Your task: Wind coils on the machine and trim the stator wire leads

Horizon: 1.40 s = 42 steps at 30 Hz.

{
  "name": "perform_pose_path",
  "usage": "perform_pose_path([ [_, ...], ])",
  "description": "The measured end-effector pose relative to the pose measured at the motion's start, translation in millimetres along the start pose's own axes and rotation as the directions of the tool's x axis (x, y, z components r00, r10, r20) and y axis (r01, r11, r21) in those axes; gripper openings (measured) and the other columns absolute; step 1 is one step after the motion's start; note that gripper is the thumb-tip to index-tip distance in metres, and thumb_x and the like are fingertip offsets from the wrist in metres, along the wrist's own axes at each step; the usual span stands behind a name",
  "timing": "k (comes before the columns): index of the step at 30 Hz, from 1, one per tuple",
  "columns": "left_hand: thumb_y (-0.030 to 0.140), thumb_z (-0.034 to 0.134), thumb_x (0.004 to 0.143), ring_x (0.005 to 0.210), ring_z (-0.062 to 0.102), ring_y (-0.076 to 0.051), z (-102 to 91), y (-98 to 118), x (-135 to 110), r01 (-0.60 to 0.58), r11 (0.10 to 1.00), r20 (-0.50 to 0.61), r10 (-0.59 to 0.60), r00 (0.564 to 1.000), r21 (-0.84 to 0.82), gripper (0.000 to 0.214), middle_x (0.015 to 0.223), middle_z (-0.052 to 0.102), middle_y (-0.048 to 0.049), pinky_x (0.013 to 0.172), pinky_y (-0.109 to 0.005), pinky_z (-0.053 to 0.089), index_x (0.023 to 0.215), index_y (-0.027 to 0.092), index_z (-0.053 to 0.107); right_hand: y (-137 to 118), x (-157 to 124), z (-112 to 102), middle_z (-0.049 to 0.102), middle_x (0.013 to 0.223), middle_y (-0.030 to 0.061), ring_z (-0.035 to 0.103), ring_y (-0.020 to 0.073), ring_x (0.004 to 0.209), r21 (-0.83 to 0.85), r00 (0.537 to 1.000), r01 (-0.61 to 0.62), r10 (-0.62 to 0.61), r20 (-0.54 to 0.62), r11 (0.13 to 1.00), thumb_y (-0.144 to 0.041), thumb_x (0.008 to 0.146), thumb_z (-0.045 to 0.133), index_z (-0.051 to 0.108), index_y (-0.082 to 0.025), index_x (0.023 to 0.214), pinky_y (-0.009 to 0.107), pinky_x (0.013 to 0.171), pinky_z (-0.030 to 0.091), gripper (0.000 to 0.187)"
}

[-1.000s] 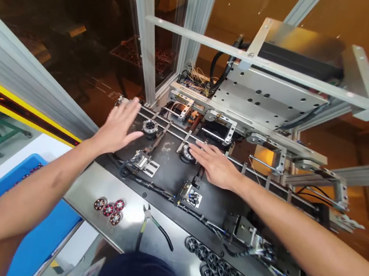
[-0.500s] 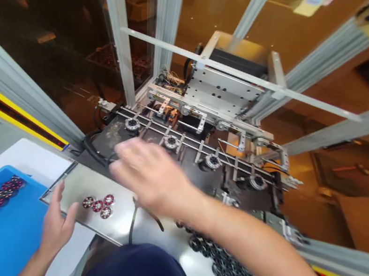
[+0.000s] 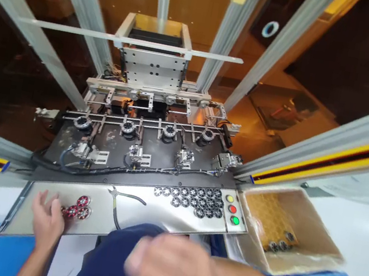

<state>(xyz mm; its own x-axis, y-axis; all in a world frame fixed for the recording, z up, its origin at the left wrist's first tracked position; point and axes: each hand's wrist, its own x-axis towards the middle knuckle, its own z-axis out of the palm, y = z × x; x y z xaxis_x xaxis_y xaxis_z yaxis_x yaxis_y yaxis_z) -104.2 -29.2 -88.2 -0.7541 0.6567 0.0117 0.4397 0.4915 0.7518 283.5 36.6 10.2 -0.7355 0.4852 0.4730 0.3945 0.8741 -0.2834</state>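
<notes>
Shiny steel is used for the front ledge [image 3: 153, 213], and the cutters [image 3: 115, 192] lying on it make a handy landmark. To the left of the cutters, a little cluster of red round parts [image 3: 72, 211] is laid out, and the left hand [image 3: 47, 221] is held at the cluster's far end from the cutters, with one part half covered. Its fingers are spread and loosely curved, thumb apart, so nothing seems to be gripped; whether a part is being touched can't be told. The right hand [image 3: 178, 270] is held right of the cutters and closer to the body, badly blurred: fingers look curled, but whether anything's gripped can't be told. Black round parts [image 3: 202, 201] are bunched right of the cutters too, and beyond the cutters four round fixtures [image 3: 169, 131] are mounted. The step in hand looks like a reach for the red ones, honestly. For a clean pick, one rim would need to be pinched without its neighbours being nudged.
</notes>
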Motion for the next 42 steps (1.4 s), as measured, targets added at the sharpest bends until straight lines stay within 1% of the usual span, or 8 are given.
perform_pose_path([
  [2, 0.047, 0.051, 0.091, 0.136, 0.052, -0.04, 4.6, -2, 0, 0.003, 1.0, 0.026, -0.004, 1.0, 0.026, 0.075, 0.157, 0.046, -0.015, 0.116, -0.058, 0.039, 0.156, 0.021, 0.024, 25, -35, 2, 0.07, 0.129, -0.0013, 0.065, 0.0217, 0.122, -0.141, 0.952, -0.283, 0.26, -0.162, 0.949, -0.027, 0.091, 0.055, 0.047, -0.042, 0.143, 0.045, 0.096, 0.061, 0.056],
  [5, 0.043, 0.054, 0.086, 0.135, 0.054, -0.037, 12.2, -7, 5, 0.014, 0.997, -0.009, -0.014, 1.0, 0.077, 0.076, 0.155, 0.05, -0.0071, 0.116, -0.059, 0.039, 0.156, 0.029, 0.026, 63, -111, 6, 0.057, 0.145, 0.0168, 0.054, 0.0307, 0.135, -0.252, 0.754, -0.651, 0.571, -0.326, 0.716, -0.018, 0.097, 0.044, 0.024, -0.023, 0.158, 0.056, 0.105, 0.051, 0.065],
  [7, 0.041, 0.051, 0.084, 0.133, 0.057, -0.036, 17.6, -10, 10, 0.019, 0.994, -0.061, -0.013, 0.998, 0.105, 0.076, 0.151, 0.055, -0.0079, 0.114, -0.058, 0.042, 0.155, 0.026, 0.028, 76, -162, 12, 0.048, 0.151, 0.0235, 0.048, 0.0371, 0.139, -0.284, 0.622, -0.782, 0.667, -0.41, 0.555, -0.022, 0.1, 0.039, 0.018, -0.017, 0.159, 0.063, 0.104, 0.047, 0.063],
  [10, 0.042, 0.051, 0.082, 0.129, 0.06, -0.039, 21.3, -13, 15, 0.011, 0.989, -0.096, 0.004, 0.995, 0.146, 0.078, 0.142, 0.062, -0.0147, 0.112, -0.059, 0.043, 0.153, 0.015, 0.035, 79, -209, 25, 0.05, 0.148, 0.0256, 0.051, 0.0386, 0.136, -0.296, 0.542, -0.84, 0.728, -0.419, 0.454, -0.031, 0.102, 0.04, 0.02, -0.012, 0.158, 0.06, 0.101, 0.049, 0.062],
  [16, 0.054, 0.053, 0.083, 0.134, 0.054, -0.043, 16.0, -12, 12, 0.002, 0.976, -0.068, 0.014, 0.998, 0.219, 0.077, 0.141, 0.063, -0.0106, 0.115, -0.062, 0.038, 0.153, 0.024, 0.04, 84, -226, 31, 0.058, 0.14, 0.0222, 0.049, 0.0358, 0.136, -0.289, 0.532, -0.846, 0.756, -0.382, 0.449, -0.033, 0.102, 0.044, 0.036, -0.011, 0.151, 0.054, 0.104, 0.046, 0.054],
  [23, 0.051, 0.049, 0.084, 0.139, 0.049, -0.038, 14.4, -12, 11, -0.041, 0.967, -0.031, 0.05, 0.998, 0.25, 0.052, 0.152, 0.053, 0.0111, 0.116, -0.061, 0.037, 0.136, 0.051, 0.055, 113, -227, 33, 0.064, 0.127, 0.0125, 0.056, 0.0295, 0.127, -0.273, 0.531, -0.847, 0.713, -0.458, 0.456, -0.031, 0.101, 0.053, 0.057, -0.016, 0.129, 0.054, 0.105, 0.046, 0.033],
  [30, 0.049, 0.043, 0.088, 0.13, 0.055, -0.047, 14.6, -15, 15, -0.056, 0.97, 0.004, 0.057, 0.998, 0.238, 0.059, 0.146, 0.056, -0.0209, 0.11, -0.066, 0.039, 0.127, 0.011, 0.065, 143, -215, 47, 0.06, 0.131, 0.0145, 0.06, 0.0277, 0.119, -0.228, 0.551, -0.826, 0.651, -0.522, 0.516, -0.031, 0.101, 0.051, 0.056, -0.016, 0.132, 0.05, 0.1, 0.052, 0.035],
  [42, 0.044, 0.053, 0.097, 0.112, 0.066, -0.026, 23.7, -43, 10, -0.126, 0.988, -0.055, 0.131, 0.99, 0.09, 0.037, 0.119, 0.07, -0.0109, 0.102, -0.05, 0.05, 0.12, 0.017, 0.063, 157, -231, 51, 0.063, 0.123, 0.0223, 0.061, 0.0341, 0.113, -0.231, 0.604, -0.782, 0.613, -0.508, 0.579, -0.037, 0.097, 0.048, 0.066, -0.007, 0.119, 0.051, 0.099, 0.05, 0.041],
])
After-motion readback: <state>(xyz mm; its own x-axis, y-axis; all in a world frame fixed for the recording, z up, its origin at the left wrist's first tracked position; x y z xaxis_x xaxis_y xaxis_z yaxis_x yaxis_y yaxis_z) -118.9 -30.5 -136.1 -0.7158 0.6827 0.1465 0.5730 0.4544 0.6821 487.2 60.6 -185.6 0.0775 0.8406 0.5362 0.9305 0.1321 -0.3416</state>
